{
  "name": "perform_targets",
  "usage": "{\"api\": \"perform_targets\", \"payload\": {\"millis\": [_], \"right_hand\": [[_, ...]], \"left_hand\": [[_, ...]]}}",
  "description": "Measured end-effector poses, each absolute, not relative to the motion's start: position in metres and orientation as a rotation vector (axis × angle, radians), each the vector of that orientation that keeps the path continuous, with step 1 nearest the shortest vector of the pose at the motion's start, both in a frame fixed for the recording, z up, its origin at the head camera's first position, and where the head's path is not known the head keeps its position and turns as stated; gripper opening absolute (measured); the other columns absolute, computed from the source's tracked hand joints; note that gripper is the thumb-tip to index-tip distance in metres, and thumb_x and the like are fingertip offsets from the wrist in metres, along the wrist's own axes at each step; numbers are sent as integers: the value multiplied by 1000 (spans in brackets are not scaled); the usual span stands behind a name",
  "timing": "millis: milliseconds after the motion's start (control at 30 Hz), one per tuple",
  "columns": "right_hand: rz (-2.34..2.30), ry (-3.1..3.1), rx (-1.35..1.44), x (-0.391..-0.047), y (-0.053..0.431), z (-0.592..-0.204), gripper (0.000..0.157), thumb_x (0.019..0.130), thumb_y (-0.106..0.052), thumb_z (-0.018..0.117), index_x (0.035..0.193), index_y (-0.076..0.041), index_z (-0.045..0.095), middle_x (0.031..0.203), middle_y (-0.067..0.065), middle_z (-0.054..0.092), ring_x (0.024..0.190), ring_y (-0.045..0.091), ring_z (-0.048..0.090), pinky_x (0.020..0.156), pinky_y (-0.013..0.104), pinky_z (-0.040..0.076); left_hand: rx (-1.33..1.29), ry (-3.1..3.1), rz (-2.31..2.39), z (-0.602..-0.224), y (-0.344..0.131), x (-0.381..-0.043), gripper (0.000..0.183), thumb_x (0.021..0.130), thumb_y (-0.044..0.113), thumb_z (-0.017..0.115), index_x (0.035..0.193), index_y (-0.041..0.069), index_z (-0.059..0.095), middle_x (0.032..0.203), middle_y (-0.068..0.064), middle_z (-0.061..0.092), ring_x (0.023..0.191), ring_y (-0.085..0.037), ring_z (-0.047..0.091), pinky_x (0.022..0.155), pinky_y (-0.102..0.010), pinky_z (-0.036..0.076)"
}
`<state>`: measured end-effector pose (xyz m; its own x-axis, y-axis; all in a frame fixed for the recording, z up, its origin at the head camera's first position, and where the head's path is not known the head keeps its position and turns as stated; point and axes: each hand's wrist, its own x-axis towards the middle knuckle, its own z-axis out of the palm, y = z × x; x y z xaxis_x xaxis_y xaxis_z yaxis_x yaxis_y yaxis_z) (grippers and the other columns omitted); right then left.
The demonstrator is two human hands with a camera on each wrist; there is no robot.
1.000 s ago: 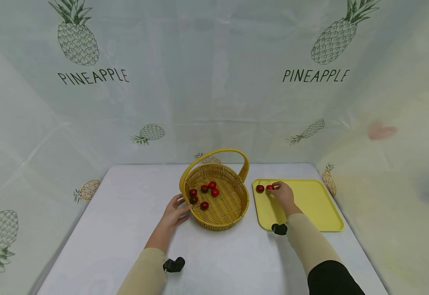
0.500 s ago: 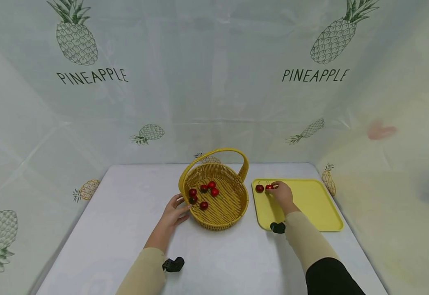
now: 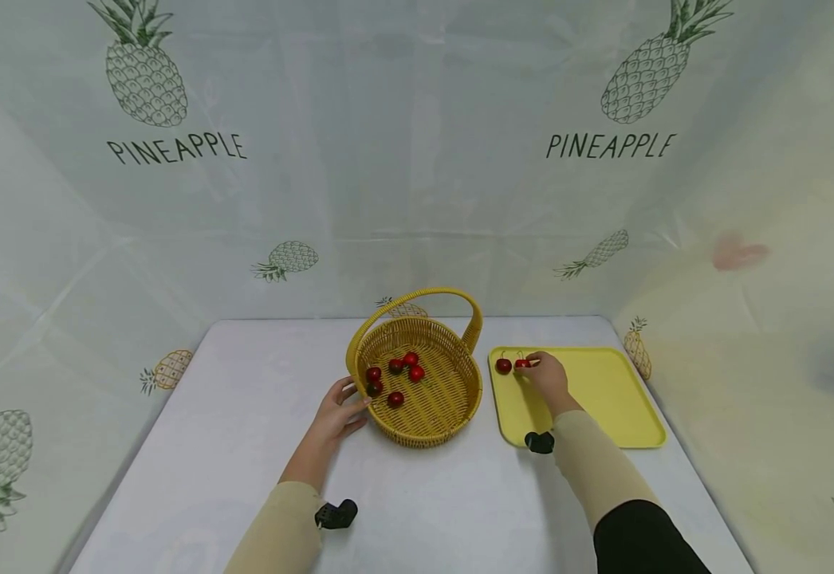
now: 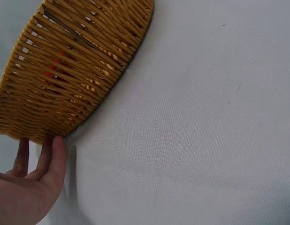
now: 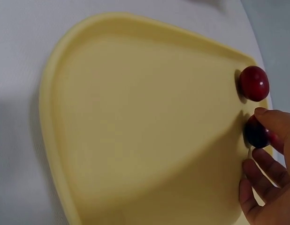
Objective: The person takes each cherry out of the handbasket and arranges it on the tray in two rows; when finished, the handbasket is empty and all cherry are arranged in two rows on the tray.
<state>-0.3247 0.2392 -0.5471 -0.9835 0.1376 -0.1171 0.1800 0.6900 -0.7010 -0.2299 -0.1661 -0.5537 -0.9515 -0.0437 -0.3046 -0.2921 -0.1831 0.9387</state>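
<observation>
The person's left hand (image 3: 334,414) is at the left side of the yellow wicker basket (image 3: 449,399), its fingers spread and nearly straight; in the left wrist view, fingertips touch the woven wall from outside. The right hand (image 3: 550,379) is nearly closed: its thumb and forefinger pinch one dark red cherry (image 5: 255,132) near the far left corner of the yellow tray (image 3: 603,391), while the other fingers are bent loosely beside. Whether this pinched fruit touches the tray floor, I cannot tell. Another cherry (image 3: 503,366) lies on the tray just beside it, closer to the corner, with its thin stem upward. Inside the basket there are six more cherries (image 3: 395,366), mostly in the left half, and the arched handle (image 3: 446,291) rises toward the far side. Basket and tray stand next to each other, slightly apart, on a white table (image 3: 446,510). Behind is a pale sheet (image 3: 417,199) with printed pineapples
</observation>
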Motion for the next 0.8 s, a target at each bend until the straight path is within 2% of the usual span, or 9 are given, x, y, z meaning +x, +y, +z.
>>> {"api": "perform_targets", "payload": {"millis": [333,567,800], "right_hand": [[-1187,2854,187,-323,246,-538,45,90,-14,70,126,9,55,116,30,58,100,41,56,84,49,47],[-1195,2847,-3,-322,245,-519,47,92,-16,69,131,6,54,123,29,56,110,44,53,87,51,47],[-1211,2760,-130,-317,239,-501,45,92,-14,69,130,5,56,125,28,57,110,42,55,86,48,48]], "left_hand": [[-398,1892,2276,-555,-167,-230,62,91,1,67,145,12,39,151,-19,32,115,-35,56,93,-56,45],[-383,1877,2278,-554,-167,-229,63,92,1,65,147,11,35,153,-20,29,118,-39,53,95,-57,43],[-359,1859,2288,-552,-166,-227,64,92,3,66,147,10,35,153,-20,27,120,-41,50,96,-58,41]]}}
